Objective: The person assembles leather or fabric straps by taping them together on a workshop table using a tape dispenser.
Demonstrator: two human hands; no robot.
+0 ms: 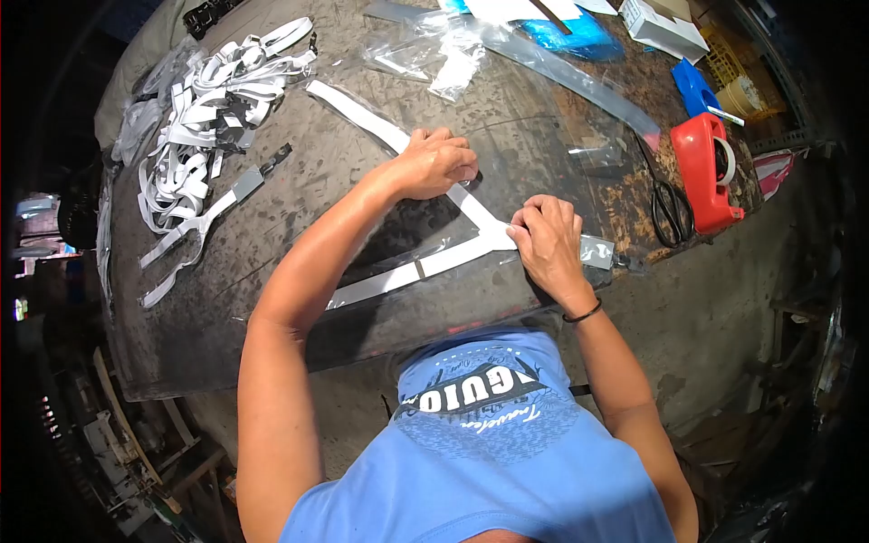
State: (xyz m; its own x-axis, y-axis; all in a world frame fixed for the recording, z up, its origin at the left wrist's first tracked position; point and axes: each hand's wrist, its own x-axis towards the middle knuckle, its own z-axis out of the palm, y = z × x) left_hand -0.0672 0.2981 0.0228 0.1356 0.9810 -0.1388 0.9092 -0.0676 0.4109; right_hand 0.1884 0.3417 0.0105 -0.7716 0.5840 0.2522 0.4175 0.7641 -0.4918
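A white Y-shaped strap (475,215) lies on the dark table, its two long arms spreading to the left. On the upper arm, my left hand (433,163) has its fingers curled and closed on the band. My right hand (550,242) pinches the strap just right of where the arms join. Past that hand, the strap's grey end piece (597,252) and a dark clip reach toward the table's near edge. A small dark band (419,269) crosses the lower arm. Clear plastic film seems to lie along the strap.
A heap of white straps (204,127) lies at the left, with one Y-shaped strap (213,217) beside it. At the right are black-handled scissors (672,213) and a red tape dispenser (701,172). Clear plastic bags (453,59), blue packaging (579,41) and a white box (665,32) sit behind.
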